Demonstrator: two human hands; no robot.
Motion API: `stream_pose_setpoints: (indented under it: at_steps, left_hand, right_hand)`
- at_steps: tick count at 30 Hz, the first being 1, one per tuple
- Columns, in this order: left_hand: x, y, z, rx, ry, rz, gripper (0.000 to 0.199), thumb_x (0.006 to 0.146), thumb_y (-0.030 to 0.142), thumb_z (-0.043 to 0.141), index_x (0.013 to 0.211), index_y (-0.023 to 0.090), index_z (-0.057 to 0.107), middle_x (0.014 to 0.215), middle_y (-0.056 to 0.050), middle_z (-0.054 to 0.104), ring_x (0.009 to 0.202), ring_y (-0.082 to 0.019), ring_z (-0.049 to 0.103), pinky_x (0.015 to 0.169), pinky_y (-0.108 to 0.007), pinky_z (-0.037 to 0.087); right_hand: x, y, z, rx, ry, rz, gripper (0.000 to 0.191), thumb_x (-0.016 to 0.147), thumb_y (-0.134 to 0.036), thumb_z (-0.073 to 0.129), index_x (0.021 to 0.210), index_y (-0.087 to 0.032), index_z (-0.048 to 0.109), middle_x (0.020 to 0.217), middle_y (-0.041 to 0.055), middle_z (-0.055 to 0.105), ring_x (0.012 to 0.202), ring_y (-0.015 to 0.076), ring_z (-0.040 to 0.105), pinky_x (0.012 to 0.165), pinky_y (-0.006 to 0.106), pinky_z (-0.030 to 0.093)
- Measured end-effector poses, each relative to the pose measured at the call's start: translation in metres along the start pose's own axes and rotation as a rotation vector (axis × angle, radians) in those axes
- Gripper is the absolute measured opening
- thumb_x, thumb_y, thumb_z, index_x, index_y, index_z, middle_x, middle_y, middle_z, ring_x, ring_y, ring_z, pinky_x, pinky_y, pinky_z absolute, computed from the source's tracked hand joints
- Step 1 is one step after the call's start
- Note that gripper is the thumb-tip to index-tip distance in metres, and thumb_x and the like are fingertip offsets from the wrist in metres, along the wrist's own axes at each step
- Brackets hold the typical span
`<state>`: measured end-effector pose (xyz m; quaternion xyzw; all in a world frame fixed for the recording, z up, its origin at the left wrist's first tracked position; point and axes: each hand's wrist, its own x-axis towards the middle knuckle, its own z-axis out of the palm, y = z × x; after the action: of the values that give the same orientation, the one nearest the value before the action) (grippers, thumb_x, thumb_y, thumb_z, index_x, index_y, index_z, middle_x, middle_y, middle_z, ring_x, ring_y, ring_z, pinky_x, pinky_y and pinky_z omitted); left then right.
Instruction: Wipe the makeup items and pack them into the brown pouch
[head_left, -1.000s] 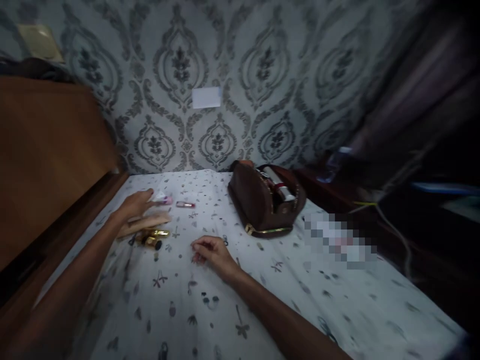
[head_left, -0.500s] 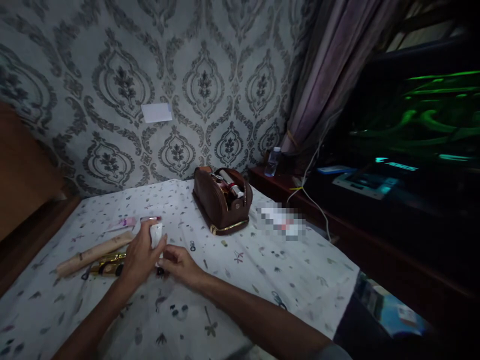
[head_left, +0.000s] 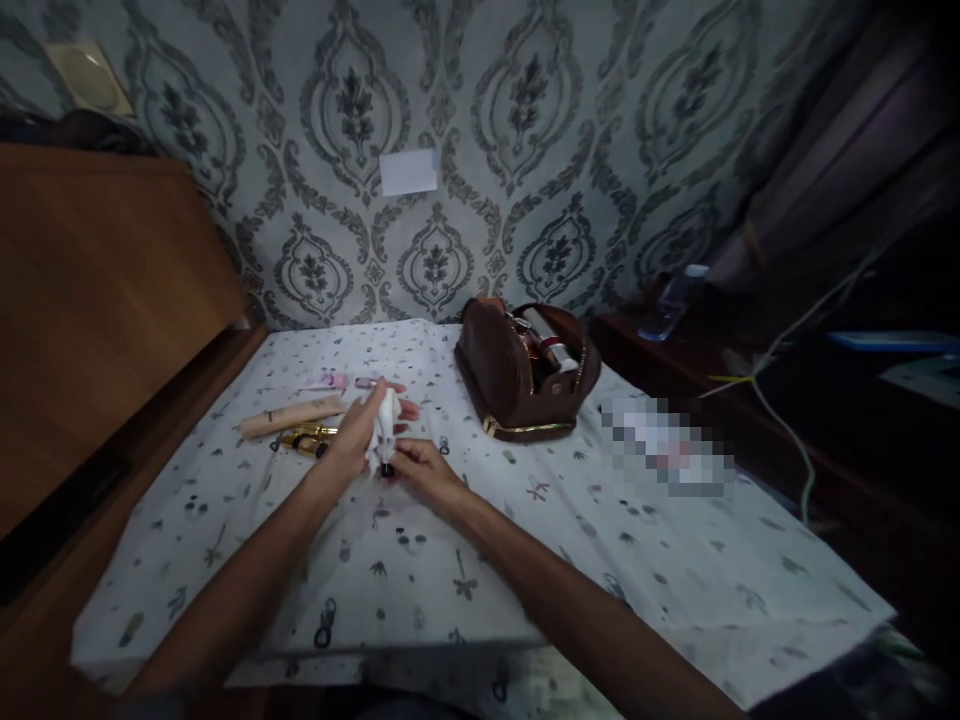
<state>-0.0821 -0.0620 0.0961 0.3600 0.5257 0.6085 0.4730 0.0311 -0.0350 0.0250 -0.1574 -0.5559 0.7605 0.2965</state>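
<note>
Over the patterned white cloth (head_left: pixel 525 540), my left hand (head_left: pixel 360 432) is closed around a crumpled white tissue (head_left: pixel 385 420), some of its fingers extended past it. My right hand (head_left: pixel 429 468) pinches at the tissue's lower end, where a small dark-ended item (head_left: pixel 386 469) shows; its rest is hidden. Beside my left hand lie gold tubes (head_left: pixel 306 441), a long beige tube (head_left: pixel 289 416) and a pink packet (head_left: pixel 327 382). A small reddish tube (head_left: pixel 366 382) lies just behind its fingers. An open brown bag (head_left: pixel 517 385) holding cosmetics stands to the right.
A wooden cabinet (head_left: pixel 105 320) stands at the left. The patterned wall (head_left: pixel 435 120) rises behind. At the right are a pixelated item (head_left: pixel 667 445), a clear bottle (head_left: pixel 673 303) and a pale cable (head_left: pixel 787 450).
The view has swung left, so the scene sits further right. My left fingers have spread out more, and more of the white tissue shows between my hands.
</note>
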Motion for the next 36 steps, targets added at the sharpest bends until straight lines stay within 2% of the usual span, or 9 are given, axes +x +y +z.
stream_pose_setpoints:
  at_steps: [4, 8, 11, 16, 19, 21, 26, 30, 36]
  left_hand:
    - [-0.012, -0.014, 0.002, 0.045, -0.165, -0.062, 0.060, 0.057, 0.057, 0.082, 0.097, 0.018, 0.061, 0.078, -0.004, 0.070, 0.059, -0.016, 0.064, 0.047, -0.022, 0.046]
    - [-0.011, -0.017, -0.010, 0.077, -0.009, 0.021, 0.048, 0.062, 0.059, 0.077, 0.077, 0.018, 0.057, 0.057, 0.004, 0.055, 0.045, -0.010, 0.049, 0.043, -0.021, 0.039]
    - [-0.009, -0.016, -0.023, 0.314, 0.047, 0.106, 0.044, 0.070, 0.058, 0.071, 0.066, 0.018, 0.052, 0.052, 0.006, 0.046, 0.045, -0.008, 0.042, 0.044, -0.020, 0.034]
    - [-0.016, -0.020, -0.035, 0.594, -0.327, 0.093, 0.033, 0.078, 0.048, 0.065, 0.069, 0.016, 0.063, 0.059, 0.004, 0.055, 0.056, -0.012, 0.049, 0.054, -0.021, 0.036]
    - [-0.019, -0.025, -0.038, 0.578, -0.442, 0.057, 0.026, 0.076, 0.042, 0.067, 0.076, 0.016, 0.067, 0.064, 0.003, 0.058, 0.061, -0.012, 0.051, 0.057, -0.022, 0.037]
    - [-0.020, -0.025, -0.040, 0.570, -0.457, 0.031, 0.026, 0.072, 0.041, 0.071, 0.077, 0.016, 0.066, 0.063, 0.004, 0.055, 0.060, -0.012, 0.049, 0.057, -0.022, 0.036]
    - [-0.024, -0.015, -0.044, 0.597, -0.378, 0.027, 0.031, 0.069, 0.044, 0.074, 0.068, 0.017, 0.058, 0.061, 0.004, 0.053, 0.060, -0.013, 0.049, 0.057, -0.022, 0.037]
    - [-0.025, -0.009, -0.037, 0.563, -0.283, 0.038, 0.036, 0.069, 0.052, 0.072, 0.070, 0.018, 0.058, 0.059, 0.004, 0.054, 0.057, -0.012, 0.050, 0.053, -0.021, 0.037]
    - [-0.008, -0.010, 0.009, 0.352, -0.092, -0.046, 0.058, 0.070, 0.079, 0.056, 0.071, 0.021, 0.055, 0.043, 0.005, 0.046, 0.038, -0.012, 0.042, 0.039, -0.021, 0.032]
  right_hand:
    - [0.004, 0.007, -0.001, 0.179, 0.135, 0.056, 0.042, 0.055, -0.050, 0.086, 0.072, -0.017, 0.066, 0.068, -0.0006, 0.063, 0.059, 0.0103, 0.055, 0.060, 0.024, 0.047]
    - [0.003, -0.001, -0.006, 0.014, 0.166, 0.081, 0.036, 0.055, -0.042, 0.085, 0.073, -0.016, 0.068, 0.065, -0.0019, 0.064, 0.056, 0.0096, 0.053, 0.056, 0.023, 0.044]
    - [0.001, -0.015, -0.013, -0.169, 0.209, -0.006, 0.030, 0.065, -0.044, 0.078, 0.072, -0.016, 0.070, 0.064, -0.0008, 0.063, 0.056, 0.0098, 0.052, 0.054, 0.022, 0.041]
    - [-0.002, -0.033, -0.015, -0.236, 0.244, -0.160, 0.040, 0.073, -0.053, 0.071, 0.094, -0.018, 0.074, 0.060, -0.0032, 0.056, 0.051, 0.0091, 0.044, 0.047, 0.022, 0.034]
    - [-0.003, -0.037, -0.014, -0.333, 0.172, -0.136, 0.041, 0.071, -0.057, 0.072, 0.074, -0.016, 0.072, 0.049, -0.0043, 0.049, 0.045, 0.0080, 0.037, 0.045, 0.023, 0.029]
    - [-0.005, -0.040, -0.015, -0.358, 0.202, -0.151, 0.042, 0.071, -0.058, 0.072, 0.066, -0.017, 0.068, 0.047, -0.0039, 0.049, 0.044, 0.0086, 0.038, 0.045, 0.024, 0.030]
    - [-0.009, -0.048, -0.019, -0.358, 0.381, -0.230, 0.039, 0.076, -0.056, 0.069, 0.065, -0.018, 0.064, 0.046, -0.0040, 0.048, 0.042, 0.0085, 0.039, 0.043, 0.023, 0.030]
    - [-0.021, -0.060, -0.020, -0.326, 0.327, -0.243, 0.040, 0.079, -0.054, 0.066, 0.095, -0.018, 0.070, 0.052, -0.0067, 0.047, 0.042, 0.0075, 0.041, 0.043, 0.021, 0.034]
    - [-0.057, -0.099, -0.038, -0.399, 0.213, -0.248, 0.039, 0.084, -0.053, 0.063, 0.099, -0.017, 0.072, 0.061, -0.0027, 0.054, 0.049, 0.0087, 0.049, 0.047, 0.021, 0.040]
